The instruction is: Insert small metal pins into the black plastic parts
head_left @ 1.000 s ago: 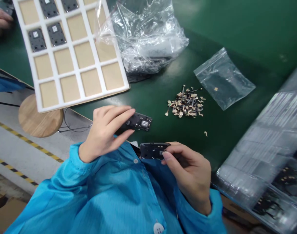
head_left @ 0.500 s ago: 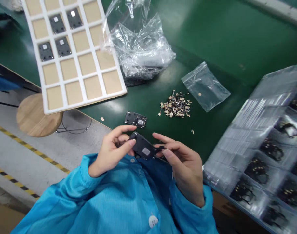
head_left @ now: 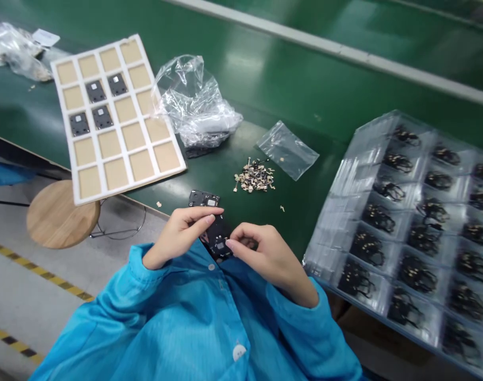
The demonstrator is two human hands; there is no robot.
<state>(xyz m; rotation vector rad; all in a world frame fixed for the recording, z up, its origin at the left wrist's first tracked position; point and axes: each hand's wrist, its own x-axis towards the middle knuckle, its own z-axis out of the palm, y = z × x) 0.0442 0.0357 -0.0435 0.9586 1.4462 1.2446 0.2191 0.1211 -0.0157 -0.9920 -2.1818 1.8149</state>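
My left hand (head_left: pixel 176 233) is closed on a flat black electronic module (head_left: pixel 218 230), with its thumb and index finger across the upper end. The module is held above my lap at the bench edge, its lower end tilted toward me. My right hand (head_left: pixel 263 250) has its fingers curled, with thumb and index fingertip at the lower right edge of that module. Whether a small part lies between those fingertips is hidden. Just beyond my left fingers, a second black module (head_left: pixel 201 198) lies on the green bench, partly covered by my hand.
A white-framed tray (head_left: pixel 102 174) with several black modules lies at left, beside a crumpled clear bag (head_left: pixel 203 114). Small metal parts (head_left: pixel 254 175) form a pile near a zip bag (head_left: pixel 289 151). A clear compartment tray (head_left: pixel 324 233) of black parts stands right. A wooden stool (head_left: pixel 58 214) is at left.
The view has shifted, showing more of the bench. The held module has turned, its right end swinging down toward me. My right hand has moved to its lower corner, fingers more curled.
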